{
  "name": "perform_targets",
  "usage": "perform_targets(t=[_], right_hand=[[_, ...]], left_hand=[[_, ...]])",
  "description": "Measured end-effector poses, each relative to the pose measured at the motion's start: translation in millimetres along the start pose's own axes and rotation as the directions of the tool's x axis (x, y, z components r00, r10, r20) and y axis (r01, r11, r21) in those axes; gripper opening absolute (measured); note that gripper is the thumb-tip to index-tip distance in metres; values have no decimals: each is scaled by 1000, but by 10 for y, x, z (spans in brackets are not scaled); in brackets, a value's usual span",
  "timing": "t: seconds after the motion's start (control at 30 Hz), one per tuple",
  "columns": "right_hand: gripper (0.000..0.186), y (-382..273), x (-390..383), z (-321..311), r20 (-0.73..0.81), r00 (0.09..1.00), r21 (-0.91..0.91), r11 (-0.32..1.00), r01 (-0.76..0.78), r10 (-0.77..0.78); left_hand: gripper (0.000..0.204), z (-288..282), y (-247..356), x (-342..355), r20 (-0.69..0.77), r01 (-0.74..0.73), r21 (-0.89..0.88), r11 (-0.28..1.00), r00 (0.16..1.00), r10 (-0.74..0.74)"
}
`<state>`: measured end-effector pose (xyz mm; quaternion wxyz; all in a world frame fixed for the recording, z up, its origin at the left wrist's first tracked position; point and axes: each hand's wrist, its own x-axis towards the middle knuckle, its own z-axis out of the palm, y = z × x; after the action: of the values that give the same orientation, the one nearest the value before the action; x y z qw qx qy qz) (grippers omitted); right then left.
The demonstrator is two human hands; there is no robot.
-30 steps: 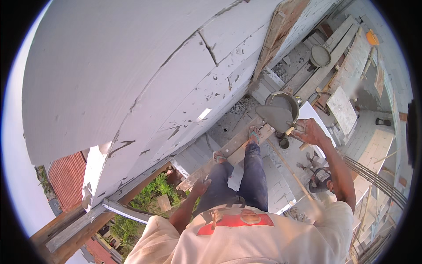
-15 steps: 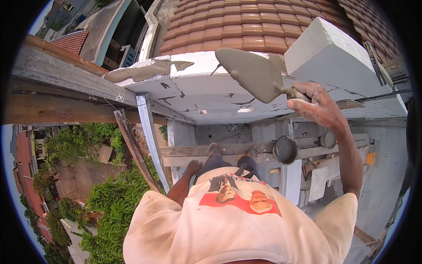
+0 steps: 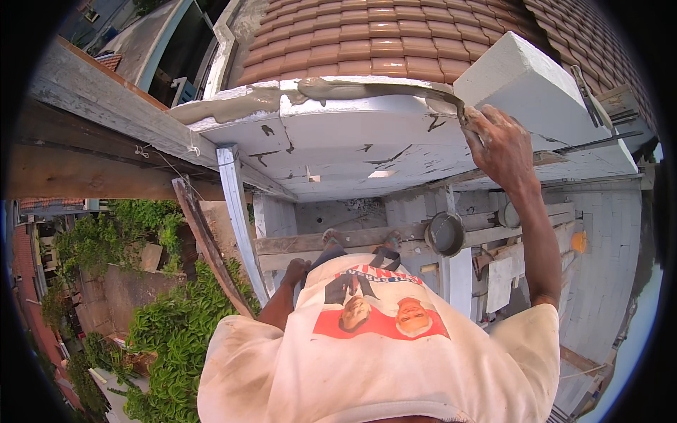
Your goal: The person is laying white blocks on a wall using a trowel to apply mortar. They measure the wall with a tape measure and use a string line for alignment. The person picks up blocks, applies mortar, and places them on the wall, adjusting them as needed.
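My right hand [image 3: 499, 141] is closed around the handle of a trowel [image 3: 402, 90]. Its blade is seen nearly edge-on, lying along the top of the white block wall [image 3: 338, 141]. Grey wet mortar [image 3: 317, 87] sits around the blade's far-left end, and another mortar patch [image 3: 236, 107] covers the wall top farther left. Just right of the blade, a large white block [image 3: 522, 88] stands on the wall. My left hand [image 3: 296, 271] hangs low beside my left thigh, small and dark, and its fingers are not clear.
Beyond the wall slopes a brown tiled roof [image 3: 367, 42]. Wooden beams [image 3: 106, 92] and a pale upright post [image 3: 236, 211] flank the left side. Below, my feet stand on planks [image 3: 296, 244], with a round bucket [image 3: 446, 234] to their right. A pincer-like tool [image 3: 589, 95] rests by the block.
The trowel has come down from above the wall, where its mortar-covered face showed, onto the wall top. My right hand has turned over it. Fresh mortar now lies around the blade.
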<state>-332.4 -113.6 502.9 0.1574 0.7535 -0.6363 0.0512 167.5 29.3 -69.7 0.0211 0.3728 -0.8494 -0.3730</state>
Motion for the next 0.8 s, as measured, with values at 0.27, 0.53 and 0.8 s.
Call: perform_targets(t=[0.27,0.53,0.8], right_hand=[[57,-881,-386,634,-20,931,77,929,-361,364],[66,-1494,-923,526,84,935,385,854,-349,344],[68,-1041,-600,120,90,960,78,959,-274,267]], left_hand=[[23,-79,-41,446,-6,-100,-70,993,995,99],[24,-156,204,996,-49,-334,-40,942,942,332],[22,37,46,936,100,-278,77,958,958,270]])
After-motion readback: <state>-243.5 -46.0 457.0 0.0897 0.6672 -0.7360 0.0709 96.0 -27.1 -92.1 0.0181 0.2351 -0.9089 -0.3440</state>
